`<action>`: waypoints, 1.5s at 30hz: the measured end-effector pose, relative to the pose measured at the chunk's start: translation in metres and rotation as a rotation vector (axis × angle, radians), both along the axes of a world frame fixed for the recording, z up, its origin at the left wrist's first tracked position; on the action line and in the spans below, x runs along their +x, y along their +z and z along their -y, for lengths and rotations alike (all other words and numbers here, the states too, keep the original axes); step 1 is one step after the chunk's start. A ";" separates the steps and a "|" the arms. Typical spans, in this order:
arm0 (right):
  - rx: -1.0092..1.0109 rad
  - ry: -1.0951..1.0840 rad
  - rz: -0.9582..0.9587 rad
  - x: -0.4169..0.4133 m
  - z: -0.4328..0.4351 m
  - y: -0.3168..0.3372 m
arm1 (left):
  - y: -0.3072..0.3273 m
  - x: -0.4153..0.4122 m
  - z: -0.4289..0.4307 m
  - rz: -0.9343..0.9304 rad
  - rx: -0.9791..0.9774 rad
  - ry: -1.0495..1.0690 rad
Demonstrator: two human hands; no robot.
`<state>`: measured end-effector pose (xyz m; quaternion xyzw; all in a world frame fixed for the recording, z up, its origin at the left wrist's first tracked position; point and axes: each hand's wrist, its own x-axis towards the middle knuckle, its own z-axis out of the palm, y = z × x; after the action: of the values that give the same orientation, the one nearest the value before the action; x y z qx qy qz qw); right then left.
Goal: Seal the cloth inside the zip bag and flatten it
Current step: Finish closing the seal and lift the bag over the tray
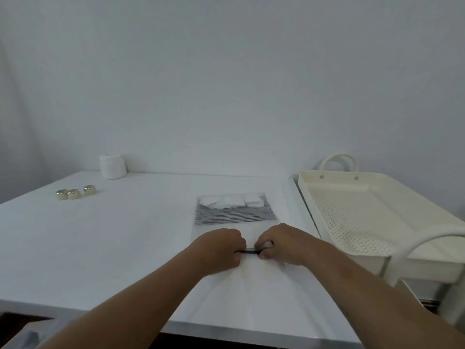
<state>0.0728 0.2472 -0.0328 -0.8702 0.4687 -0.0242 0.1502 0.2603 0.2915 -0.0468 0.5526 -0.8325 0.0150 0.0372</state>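
A clear zip bag [201, 230] lies flat on the white table [113, 235], its far end filled by a folded black-and-white striped cloth [235, 214] with white patches on top. My left hand [221, 248] and my right hand [281, 244] meet at the bag's near end, both pinching the dark zip strip [250, 251] between fingers and thumbs. The hands sit close together, knuckles nearly touching. Most of the strip is hidden under the fingers.
A cream perforated tray [372, 217] with looped handles stands to the right of the table. Three small gold caps [73, 193] sit at the far left. A white jar [112, 166] stands by the wall.
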 end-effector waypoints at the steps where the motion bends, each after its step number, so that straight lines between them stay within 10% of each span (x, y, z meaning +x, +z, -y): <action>1: -0.096 0.015 -0.033 0.002 -0.004 -0.001 | 0.001 -0.001 -0.001 0.016 -0.026 0.027; 21: -0.444 -0.058 0.031 0.027 0.044 0.181 | 0.198 0.032 0.064 -0.203 -0.100 0.190; 45: -0.070 -0.340 -0.088 -0.151 0.054 0.336 | 0.343 -0.147 0.117 -0.361 0.411 -0.058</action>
<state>-0.0779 0.1931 0.3033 -0.7832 0.6142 -0.0273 0.0928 0.1132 0.1742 0.2958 0.5184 -0.8134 -0.2539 0.0723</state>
